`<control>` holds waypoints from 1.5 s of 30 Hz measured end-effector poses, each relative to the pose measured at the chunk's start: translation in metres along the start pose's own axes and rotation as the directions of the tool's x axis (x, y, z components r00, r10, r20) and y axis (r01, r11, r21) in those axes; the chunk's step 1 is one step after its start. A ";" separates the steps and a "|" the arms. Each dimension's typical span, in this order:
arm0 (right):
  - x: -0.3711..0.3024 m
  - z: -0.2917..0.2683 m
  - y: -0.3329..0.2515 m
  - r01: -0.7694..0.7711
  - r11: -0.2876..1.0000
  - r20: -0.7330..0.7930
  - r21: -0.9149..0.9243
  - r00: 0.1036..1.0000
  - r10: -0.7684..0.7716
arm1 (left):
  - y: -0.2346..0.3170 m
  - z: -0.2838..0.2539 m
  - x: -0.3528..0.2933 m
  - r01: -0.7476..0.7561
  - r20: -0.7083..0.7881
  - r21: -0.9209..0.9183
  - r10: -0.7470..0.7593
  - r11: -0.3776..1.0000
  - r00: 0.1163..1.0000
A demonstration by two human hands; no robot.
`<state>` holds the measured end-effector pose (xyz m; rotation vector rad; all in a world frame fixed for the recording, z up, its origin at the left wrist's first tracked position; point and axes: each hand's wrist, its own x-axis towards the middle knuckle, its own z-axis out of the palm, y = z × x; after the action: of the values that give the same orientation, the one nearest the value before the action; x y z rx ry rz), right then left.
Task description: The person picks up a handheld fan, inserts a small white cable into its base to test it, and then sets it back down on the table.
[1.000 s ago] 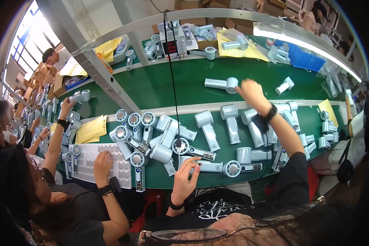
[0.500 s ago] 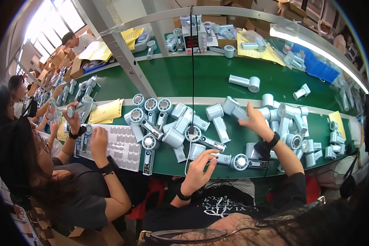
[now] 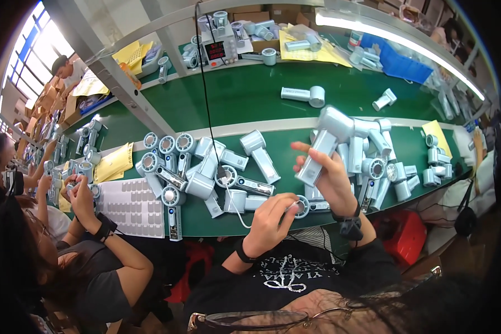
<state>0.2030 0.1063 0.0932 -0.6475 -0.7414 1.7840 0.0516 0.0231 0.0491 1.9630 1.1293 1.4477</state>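
Observation:
My right hand (image 3: pixel 337 177) grips a light-blue handheld fan (image 3: pixel 320 150) by its handle, the round head up and its back toward me. The fan is lifted above the green bench. Lower and to the left, the fingers of my left hand (image 3: pixel 268 221) are pinched together at the end of a white cable (image 3: pixel 236 209); its tip is mostly hidden by the fingers. Just beyond those fingertips a fan with a round grille (image 3: pixel 301 206) lies on the bench. More fans (image 3: pixel 205 181) are heaped to the left, some with dark display panels on the handles.
A second pile of fans (image 3: pixel 376 167) lies right of my right hand. A black cord (image 3: pixel 206 83) hangs down to the bench. On the left are a white sticker sheet (image 3: pixel 131 209), yellow paper (image 3: pixel 114 162) and a co-worker (image 3: pixel 103 267). A metal post (image 3: pixel 125 94) rises behind.
My right hand has picked the fan off the far side of the heap and drawn it nearer, upright. My left hand stays low and pinched. The whole view has shifted to the right.

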 end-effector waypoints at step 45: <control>0.000 -0.010 0.025 0.153 0.964 0.314 -0.219 0.946 -0.079 | -0.036 -0.008 -0.009 0.390 0.147 -0.413 -0.362 0.823 0.921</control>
<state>0.1948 0.1010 0.0678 -0.4792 -1.1961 1.7166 0.0306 0.0349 0.0196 1.3714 0.9887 1.2776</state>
